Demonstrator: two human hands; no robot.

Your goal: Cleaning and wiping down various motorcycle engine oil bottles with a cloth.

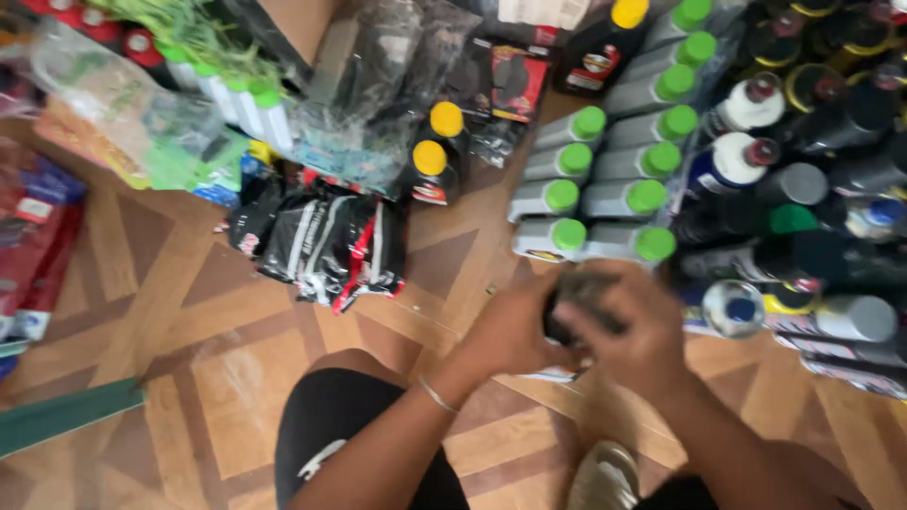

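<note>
Both my hands meet over a dark bottle [578,295] low in the middle of the view. My left hand [515,326] wraps its left side, a thin bangle on the wrist. My right hand [638,335] covers its top and right side, so most of the bottle is hidden and blurred. Just beyond my hands lie rows of grey bottles with green caps [605,189] on the wooden floor [170,283].
Dark bottles with mixed caps [812,189] crowd the right. Two black bottles with yellow caps [436,156] stand at centre. Black packets [321,241] lie left of them, plastic bags [142,113] and red packs [38,227] further left. My knee [350,425] is below.
</note>
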